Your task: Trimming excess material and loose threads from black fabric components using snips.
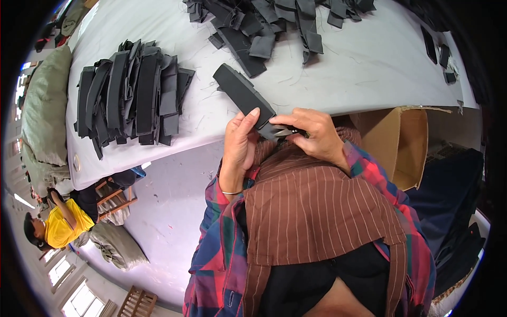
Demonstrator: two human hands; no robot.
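My left hand (238,143) is closed on the near end of a dark grey folded fabric strip (238,90), its thumb pressed on top. The strip slants away over the table's front edge, its far end over the white tabletop. My right hand (319,133) is closed around small thread snips (285,132). Their blades lie against the strip's near end, close to my left fingers. Part of the snips is hidden by my right fingers. To the left, a row of similar dark strips (145,95) is stacked closely together on the table.
A loose heap of dark fabric pieces (259,45) lies at the table's far side, with thread bits around. A cardboard box (412,140) and dark blue cloth (449,185) are at right. Full sacks (46,105), a wooden stool (113,199) and a person in yellow (66,224) are left.
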